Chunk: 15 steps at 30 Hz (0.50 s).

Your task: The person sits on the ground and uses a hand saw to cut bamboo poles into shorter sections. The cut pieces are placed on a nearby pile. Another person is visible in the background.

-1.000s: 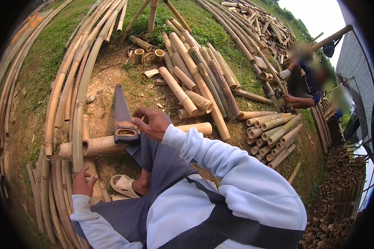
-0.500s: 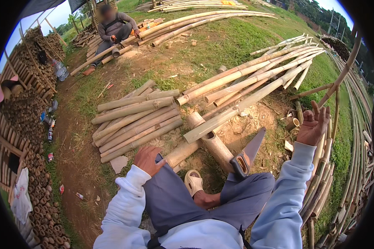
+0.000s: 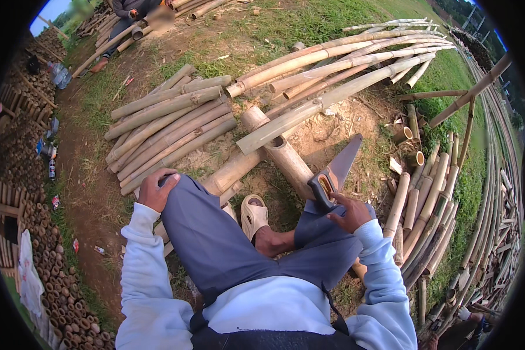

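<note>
My left hand (image 3: 158, 190) rests on my left knee, thumb apart from the fingers, holding nothing. Over my right knee, my right hand (image 3: 351, 213) is open, its thumb and forefinger apart beside the dark handle of a hand saw (image 3: 345, 161). Whether the fingertips touch the handle, I cannot tell. The saw leans against a thick bamboo log (image 3: 290, 166), blade pointing up and away. A long bamboo pole (image 3: 286, 124) lies across that log, its cut end toward me. Another thick bamboo piece (image 3: 234, 171) runs from the log toward my left knee.
Cut bamboo lengths (image 3: 175, 125) are piled at left, and long poles (image 3: 356, 58) stretch away to the right. More short pieces (image 3: 426, 204) lie beside my right arm. Stacked bamboo (image 3: 70, 291) lines the far left. Another person (image 3: 119, 29) sits at upper left among poles.
My right hand has come down from its raised place at the right to beside the saw handle. My left hand still rests on the knee. The view has tilted downward.
</note>
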{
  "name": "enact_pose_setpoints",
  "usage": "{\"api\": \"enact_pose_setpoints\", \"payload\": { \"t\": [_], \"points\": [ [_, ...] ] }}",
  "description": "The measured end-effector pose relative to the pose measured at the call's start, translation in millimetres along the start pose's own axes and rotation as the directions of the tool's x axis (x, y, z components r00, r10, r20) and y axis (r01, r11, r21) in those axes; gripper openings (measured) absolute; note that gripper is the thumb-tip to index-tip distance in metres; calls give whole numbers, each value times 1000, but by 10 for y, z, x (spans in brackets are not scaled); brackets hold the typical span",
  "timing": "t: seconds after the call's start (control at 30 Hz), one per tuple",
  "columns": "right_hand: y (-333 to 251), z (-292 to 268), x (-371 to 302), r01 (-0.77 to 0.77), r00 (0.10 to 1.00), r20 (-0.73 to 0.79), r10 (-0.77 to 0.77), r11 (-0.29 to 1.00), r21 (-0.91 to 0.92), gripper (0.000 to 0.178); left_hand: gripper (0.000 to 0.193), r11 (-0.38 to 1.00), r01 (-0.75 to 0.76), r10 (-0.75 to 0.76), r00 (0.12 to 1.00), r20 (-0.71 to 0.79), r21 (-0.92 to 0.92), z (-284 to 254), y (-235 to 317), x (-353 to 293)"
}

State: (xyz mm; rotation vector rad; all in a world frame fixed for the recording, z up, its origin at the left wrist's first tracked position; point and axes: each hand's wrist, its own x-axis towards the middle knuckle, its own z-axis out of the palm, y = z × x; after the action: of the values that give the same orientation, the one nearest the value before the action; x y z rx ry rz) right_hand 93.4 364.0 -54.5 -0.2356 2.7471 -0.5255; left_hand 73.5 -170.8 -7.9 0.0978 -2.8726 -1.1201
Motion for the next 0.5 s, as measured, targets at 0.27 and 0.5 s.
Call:
{"api": "enact_pose_setpoints", "payload": {
  "t": [0.27, 0.5],
  "points": [
    [375, 510, -84, -259, 926, -336, 174, 939, -227, 61, 24, 892, -365, 289, 914, 283, 266, 518, 1376, 1363],
    [420, 547, -42, -203, 828, -533, 174, 979, 4, 51, 42, 834, -329, 120, 892, 436, 443, 2333, 1448, 2387]
  ]
}}
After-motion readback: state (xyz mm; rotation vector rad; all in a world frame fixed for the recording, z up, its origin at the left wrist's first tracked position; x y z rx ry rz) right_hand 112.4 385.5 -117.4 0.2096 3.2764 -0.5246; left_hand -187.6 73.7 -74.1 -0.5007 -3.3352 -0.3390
